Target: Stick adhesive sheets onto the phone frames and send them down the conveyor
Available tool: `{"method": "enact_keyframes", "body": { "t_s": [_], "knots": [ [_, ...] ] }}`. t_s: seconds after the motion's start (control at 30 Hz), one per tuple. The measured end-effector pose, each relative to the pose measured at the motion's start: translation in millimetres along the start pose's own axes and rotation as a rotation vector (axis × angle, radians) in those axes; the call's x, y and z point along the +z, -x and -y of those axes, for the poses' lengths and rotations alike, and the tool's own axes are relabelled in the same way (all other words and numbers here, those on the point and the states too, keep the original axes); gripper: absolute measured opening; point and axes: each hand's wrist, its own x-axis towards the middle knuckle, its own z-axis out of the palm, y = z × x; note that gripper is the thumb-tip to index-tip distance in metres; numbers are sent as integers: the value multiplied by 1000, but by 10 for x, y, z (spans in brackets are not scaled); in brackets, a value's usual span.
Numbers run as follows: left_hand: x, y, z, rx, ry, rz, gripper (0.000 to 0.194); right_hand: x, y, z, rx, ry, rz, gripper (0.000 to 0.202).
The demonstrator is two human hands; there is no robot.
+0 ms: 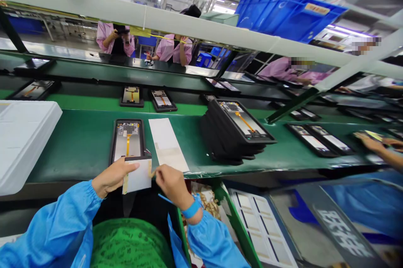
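Note:
My left hand [113, 175] is closed on a flat white battery [140, 178] with a dark upper edge and tan strips along its sides. At the battery's right edge, my right hand [172, 184] pinches a small tan adhesive strip [152, 174]. Just beyond the battery lies an opened tablet [131, 150] in a black holder, its circuit board and orange ribbon cable showing. The battery covers the tablet's lower right corner. Right of the tablet, a long pale sheet [166, 144] lies flat on the green bench [78, 146].
Stacked black holders with an opened tablet [242, 121] stand to the right. A green bin [234, 213] of tan scraps and a white tray [264, 226] of batteries sit below the bench edge. White foam [28, 142] is at left. Another person's hand [370, 141] works far right.

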Motion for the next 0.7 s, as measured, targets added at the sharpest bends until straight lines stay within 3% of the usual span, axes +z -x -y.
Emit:
{"method": "enact_keyframes", "body": {
  "t_s": [0.1, 0.17, 0.23, 0.4, 0.5, 0.7],
  "knots": [
    [-49, -23, 24, -54, 88, -9, 45, -160, -15, -190, 427, -54, -259, 14],
    [-63, -75, 41, -76, 175, -29, 39, -216, -24, -180, 520, -80, -331, 12],
    [-50, -139, 61, -88, 251, -29, 34, -196, -29, -25, 406, -144, -280, 10],
    [34, -224, 99, -73, 373, -11, 39, -78, -60, 570, -104, -283, 52, 28],
    [67, -210, 98, -40, 405, -44, 47, -114, -112, 740, -239, -216, 169, 25],
    [110, -220, 81, -17, 432, -95, 47, -156, -156, 788, -407, 43, 183, 22]
  ]
}}
